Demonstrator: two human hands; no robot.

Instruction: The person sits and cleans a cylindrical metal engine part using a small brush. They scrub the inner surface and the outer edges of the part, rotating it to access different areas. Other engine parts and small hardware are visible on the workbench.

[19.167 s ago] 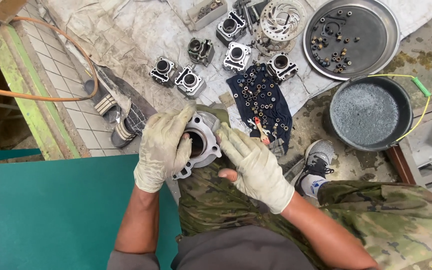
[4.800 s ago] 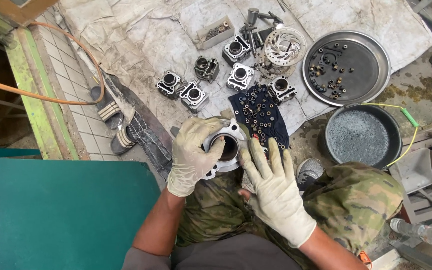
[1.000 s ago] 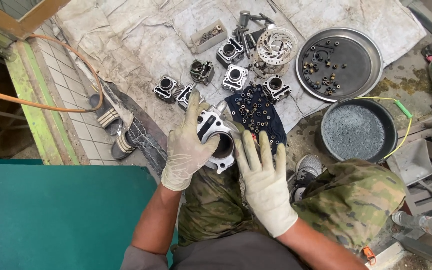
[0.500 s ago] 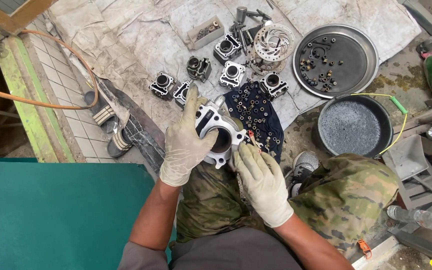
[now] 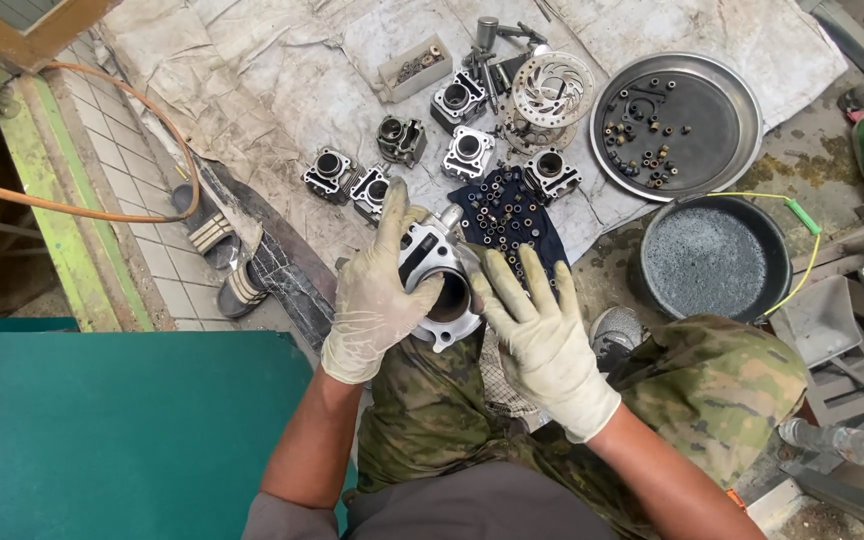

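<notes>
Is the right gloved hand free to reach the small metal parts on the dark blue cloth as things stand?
Probably yes. The right gloved hand lies open against the silver engine cylinder, gripping nothing, and the dark blue cloth with small metal parts lies just beyond its fingertips, with nothing between.

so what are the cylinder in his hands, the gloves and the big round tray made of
Cylinder: looks like cast metal, likely aluminium, pale matte grey, with a smoother dark bore.
Gloves, on the left hand and right hand: thin, wrinkled and tight to the fingers, so probably latex or similar; off-white, grime-stained.
Tray: sheet metal, perhaps steel; its rim shines bright while the floor looks dark and oily.
</notes>
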